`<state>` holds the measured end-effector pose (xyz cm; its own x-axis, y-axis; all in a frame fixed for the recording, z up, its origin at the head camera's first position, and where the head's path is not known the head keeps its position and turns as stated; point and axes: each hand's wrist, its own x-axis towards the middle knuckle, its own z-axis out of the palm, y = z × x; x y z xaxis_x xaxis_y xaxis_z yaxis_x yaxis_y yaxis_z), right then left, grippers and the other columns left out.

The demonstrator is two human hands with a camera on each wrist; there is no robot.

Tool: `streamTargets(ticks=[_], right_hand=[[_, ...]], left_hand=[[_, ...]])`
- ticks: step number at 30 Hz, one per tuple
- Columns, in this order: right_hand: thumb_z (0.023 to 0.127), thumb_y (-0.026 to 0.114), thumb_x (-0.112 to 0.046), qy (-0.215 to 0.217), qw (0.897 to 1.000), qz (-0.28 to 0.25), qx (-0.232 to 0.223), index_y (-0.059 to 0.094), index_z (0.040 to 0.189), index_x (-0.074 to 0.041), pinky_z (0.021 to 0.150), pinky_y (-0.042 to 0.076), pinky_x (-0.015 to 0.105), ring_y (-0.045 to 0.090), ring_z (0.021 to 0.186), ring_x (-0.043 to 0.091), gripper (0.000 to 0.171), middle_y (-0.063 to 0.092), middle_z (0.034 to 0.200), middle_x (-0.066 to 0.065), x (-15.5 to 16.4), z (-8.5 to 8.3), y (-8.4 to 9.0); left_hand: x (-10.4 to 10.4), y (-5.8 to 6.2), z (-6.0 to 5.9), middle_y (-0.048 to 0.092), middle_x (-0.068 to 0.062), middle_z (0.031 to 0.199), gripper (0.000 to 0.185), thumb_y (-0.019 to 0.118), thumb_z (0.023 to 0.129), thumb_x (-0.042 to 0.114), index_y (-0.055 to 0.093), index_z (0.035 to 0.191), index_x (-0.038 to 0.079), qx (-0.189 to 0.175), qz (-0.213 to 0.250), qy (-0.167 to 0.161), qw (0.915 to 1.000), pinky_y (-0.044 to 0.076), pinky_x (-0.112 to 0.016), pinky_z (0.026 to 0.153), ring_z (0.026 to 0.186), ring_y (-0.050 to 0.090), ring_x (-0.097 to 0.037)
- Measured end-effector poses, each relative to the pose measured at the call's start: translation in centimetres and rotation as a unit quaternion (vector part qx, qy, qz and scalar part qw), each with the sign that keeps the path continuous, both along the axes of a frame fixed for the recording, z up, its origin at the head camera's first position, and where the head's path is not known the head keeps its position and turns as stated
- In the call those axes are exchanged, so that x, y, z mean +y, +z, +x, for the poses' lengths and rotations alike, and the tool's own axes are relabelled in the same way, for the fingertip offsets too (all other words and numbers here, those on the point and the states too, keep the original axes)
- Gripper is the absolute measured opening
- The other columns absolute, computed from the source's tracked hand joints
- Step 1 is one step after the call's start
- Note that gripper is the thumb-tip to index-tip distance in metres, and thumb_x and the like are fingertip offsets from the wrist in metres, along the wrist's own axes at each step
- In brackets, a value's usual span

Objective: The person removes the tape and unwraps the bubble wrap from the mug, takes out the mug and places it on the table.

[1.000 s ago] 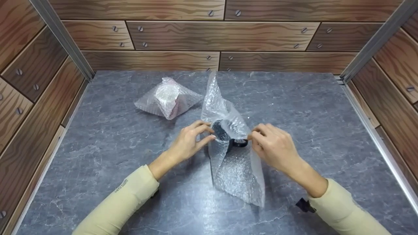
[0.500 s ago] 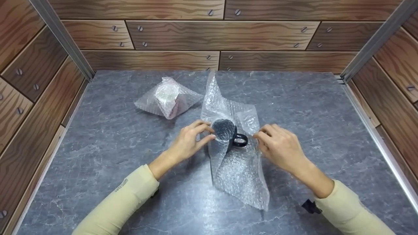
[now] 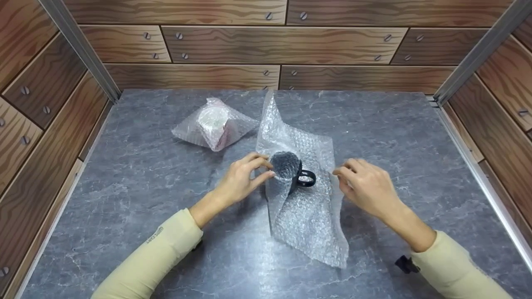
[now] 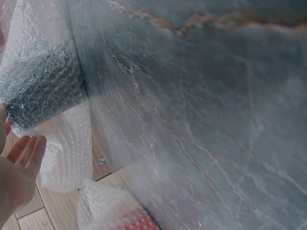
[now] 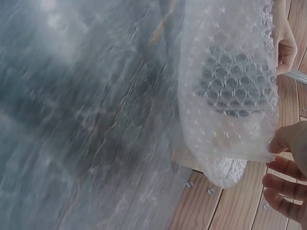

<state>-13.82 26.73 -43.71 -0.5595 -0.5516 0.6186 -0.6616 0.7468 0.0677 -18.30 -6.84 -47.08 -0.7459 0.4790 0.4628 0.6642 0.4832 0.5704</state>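
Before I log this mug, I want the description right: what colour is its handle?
Black; the handle shows best in the head view.

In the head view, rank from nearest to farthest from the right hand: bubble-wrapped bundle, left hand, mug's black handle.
1. Mug's black handle: just left of the right hand.
2. Left hand: farther left, past the handle.
3. Bubble-wrapped bundle: farthest, toward the back left.

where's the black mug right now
In the head view, the black mug is just right of centre, partly wrapped in bubble wrap, beside the left hand, its handle toward the right hand.
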Motion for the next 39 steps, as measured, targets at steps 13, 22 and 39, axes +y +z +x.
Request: streamTargets(ticks=[13,22,39], right_hand=[[0.08,0.08,-0.003,-0.025,0.999,0.036,0.0,0.079,0.099,-0.012,0.05,0.054,0.03,0.064,0.068,0.022,0.021,0.073,0.085,0.005,2.2,0.3,-0.3],[0.085,0.078,-0.008,-0.043,0.997,0.069,0.002,0.078,0.104,-0.013,0.05,0.055,0.032,0.066,0.071,0.025,0.02,0.072,0.087,0.007,3.6,0.6,-0.5],[0.076,0.087,-0.012,-0.064,0.993,0.097,0.015,0.077,0.108,-0.008,0.053,0.057,0.038,0.067,0.072,0.029,0.034,0.073,0.088,0.01,5.9,1.1,-1.6]], left_hand=[[0.0,0.1,0.0,0.074,-0.014,0.124,0.022,0.074,0.098,0.028,0.075,0.109,0.009,0.004,0.005,0.0,1.0,0.063,-0.041,0.099,0.104,0.077,-0.029],[0.0,0.0,0.0,0.074,-0.013,0.124,0.022,0.074,0.098,0.027,0.075,0.11,0.009,0.003,-0.001,0.001,1.0,0.063,-0.039,0.1,0.105,0.077,-0.029],[0.0,0.0,-0.1,0.074,-0.014,0.122,0.022,0.074,0.098,0.027,0.075,0.11,0.008,0.011,-0.002,-0.004,0.9999,0.064,-0.039,0.098,0.102,0.077,-0.028]])
